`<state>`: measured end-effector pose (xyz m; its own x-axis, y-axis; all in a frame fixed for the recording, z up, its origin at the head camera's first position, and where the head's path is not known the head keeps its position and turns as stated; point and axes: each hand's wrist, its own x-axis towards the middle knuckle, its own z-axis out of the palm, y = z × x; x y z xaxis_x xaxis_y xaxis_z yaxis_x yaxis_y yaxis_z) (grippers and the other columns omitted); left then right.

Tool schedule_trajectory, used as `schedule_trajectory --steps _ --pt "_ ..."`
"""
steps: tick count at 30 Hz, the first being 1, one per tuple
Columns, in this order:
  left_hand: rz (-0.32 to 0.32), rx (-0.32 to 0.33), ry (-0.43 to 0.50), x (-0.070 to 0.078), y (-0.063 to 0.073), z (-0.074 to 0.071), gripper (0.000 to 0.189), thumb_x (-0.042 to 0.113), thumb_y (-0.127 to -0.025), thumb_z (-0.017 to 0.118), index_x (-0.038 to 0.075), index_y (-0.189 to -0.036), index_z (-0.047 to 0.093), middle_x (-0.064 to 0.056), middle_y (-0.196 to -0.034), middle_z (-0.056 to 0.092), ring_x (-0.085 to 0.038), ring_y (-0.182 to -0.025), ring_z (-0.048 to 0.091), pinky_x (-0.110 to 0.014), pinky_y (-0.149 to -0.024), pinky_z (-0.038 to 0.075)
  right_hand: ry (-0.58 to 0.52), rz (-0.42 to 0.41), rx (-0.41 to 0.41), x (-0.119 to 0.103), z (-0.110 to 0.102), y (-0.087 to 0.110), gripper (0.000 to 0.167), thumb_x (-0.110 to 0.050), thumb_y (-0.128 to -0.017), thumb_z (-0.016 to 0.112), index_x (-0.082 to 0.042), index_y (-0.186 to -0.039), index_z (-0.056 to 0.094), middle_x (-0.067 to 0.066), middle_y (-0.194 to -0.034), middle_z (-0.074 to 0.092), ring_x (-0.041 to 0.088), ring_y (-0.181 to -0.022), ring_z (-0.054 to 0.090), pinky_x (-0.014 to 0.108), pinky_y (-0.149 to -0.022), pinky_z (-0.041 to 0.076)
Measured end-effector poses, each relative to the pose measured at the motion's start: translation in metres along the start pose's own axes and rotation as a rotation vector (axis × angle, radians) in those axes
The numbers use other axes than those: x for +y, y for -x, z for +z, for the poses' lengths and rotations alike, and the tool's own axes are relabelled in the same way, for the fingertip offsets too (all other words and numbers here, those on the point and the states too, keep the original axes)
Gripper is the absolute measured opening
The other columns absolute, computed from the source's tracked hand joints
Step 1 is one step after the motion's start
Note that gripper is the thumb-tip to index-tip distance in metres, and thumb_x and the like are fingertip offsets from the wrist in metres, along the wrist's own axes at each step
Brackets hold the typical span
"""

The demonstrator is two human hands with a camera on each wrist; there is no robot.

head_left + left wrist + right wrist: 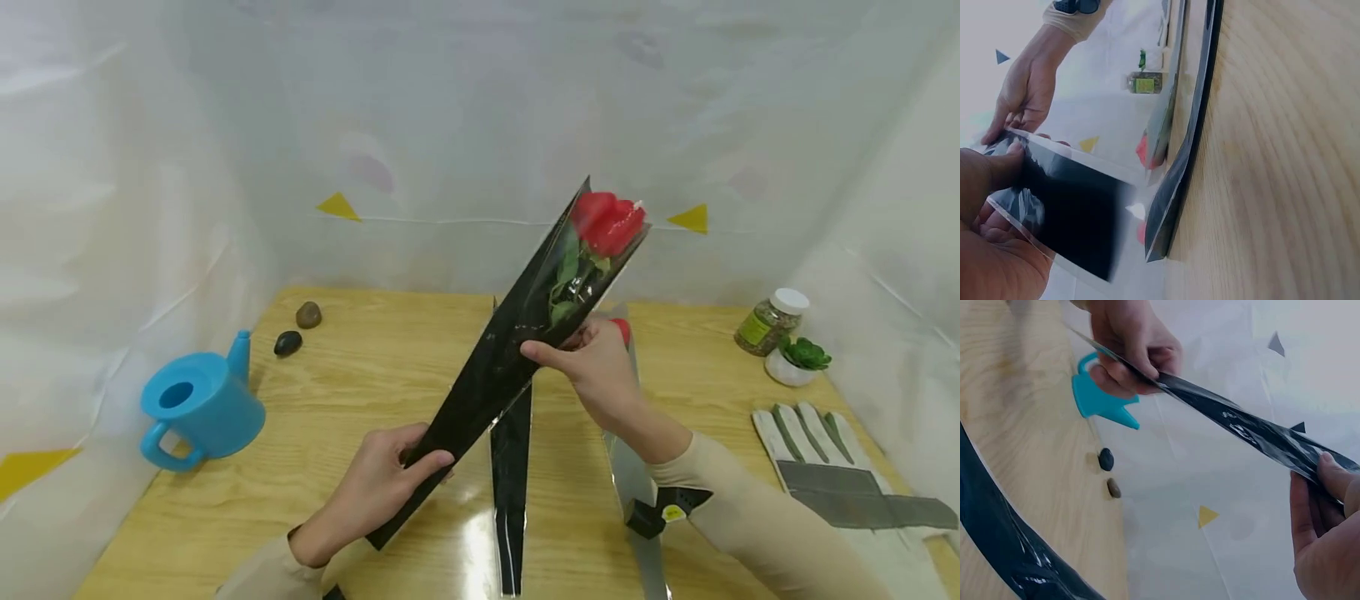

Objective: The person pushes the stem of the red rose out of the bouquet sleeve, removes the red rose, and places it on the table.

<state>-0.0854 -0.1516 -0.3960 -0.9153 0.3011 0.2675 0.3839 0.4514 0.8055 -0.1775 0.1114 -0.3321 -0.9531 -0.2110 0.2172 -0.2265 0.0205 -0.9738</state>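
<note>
A red rose (609,223) with green leaves stands in a long black wrapping sleeve (480,375), held tilted above the table with its bloom up and to the right. Near the narrow lower end, my left hand (382,475) grips the sleeve, thumb on top. Higher up, below the bloom, my right hand (600,375) pinches its right edge between thumb and fingers. The left wrist view shows the sleeve's flat dark end (1079,200) close up. Beneath, a second black sleeve (512,483) lies on the table; the held one partly hides it.
Under the right forearm lies a grey sleeve (633,483) with a red bloom. A blue watering can (213,412) and two stones (288,342) are on the left. On the right are a white-lidded jar (771,321), a potted succulent (798,360) and work gloves (832,475).
</note>
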Motion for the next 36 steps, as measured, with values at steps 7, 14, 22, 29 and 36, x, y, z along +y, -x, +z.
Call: schedule_trajectory --steps 7,14,22,29,36 --pt "-0.055 -0.08 0.016 0.001 -0.004 -0.004 0.018 0.035 -0.092 0.07 0.02 -0.102 0.07 0.013 -0.078 0.063 -0.002 -0.064 0.054 -0.023 -0.059 0.046 0.086 0.053 -0.028 -0.002 -0.006 -0.001 0.037 -0.026 -0.08 0.085 -0.003 -0.104 0.068 0.005 -0.07 0.062 0.013 -0.063 0.042 0.03 -0.058 0.042" --pt "-0.088 -0.075 0.091 0.014 -0.018 -0.004 0.031 0.042 -0.095 0.064 0.016 -0.111 0.072 0.007 -0.094 0.072 -0.009 -0.082 0.067 -0.031 -0.071 0.053 0.046 -0.008 -0.092 0.0 0.005 0.004 0.035 -0.018 -0.082 0.084 -0.004 -0.109 0.068 0.011 -0.093 0.072 0.019 -0.078 0.061 0.033 -0.071 0.052" --pt "-0.063 -0.048 0.113 0.015 -0.019 -0.003 0.018 0.029 -0.094 0.07 0.015 -0.105 0.074 0.008 -0.091 0.072 -0.009 -0.078 0.068 -0.03 -0.066 0.055 0.092 -0.019 -0.139 -0.001 0.012 0.008 0.031 -0.019 -0.086 0.08 -0.005 -0.111 0.067 0.008 -0.096 0.072 0.026 -0.085 0.066 0.039 -0.075 0.055" --pt "-0.1 -0.032 0.11 0.011 -0.016 -0.007 0.025 0.029 -0.094 0.07 0.013 -0.113 0.073 0.005 -0.097 0.073 -0.009 -0.086 0.069 -0.03 -0.072 0.055 -0.074 0.01 -0.122 -0.011 0.003 0.003 0.038 -0.017 -0.097 0.067 0.003 -0.127 0.057 0.016 -0.11 0.066 0.027 -0.091 0.068 0.042 -0.078 0.056" --pt "-0.069 -0.049 0.091 0.007 -0.013 -0.009 0.021 0.024 -0.093 0.071 0.016 -0.112 0.073 0.005 -0.103 0.072 -0.009 -0.094 0.068 -0.029 -0.078 0.054 -0.098 0.013 -0.156 -0.015 0.0 0.002 0.037 -0.015 -0.096 0.068 0.005 -0.126 0.057 0.017 -0.109 0.067 0.027 -0.09 0.069 0.043 -0.08 0.055"
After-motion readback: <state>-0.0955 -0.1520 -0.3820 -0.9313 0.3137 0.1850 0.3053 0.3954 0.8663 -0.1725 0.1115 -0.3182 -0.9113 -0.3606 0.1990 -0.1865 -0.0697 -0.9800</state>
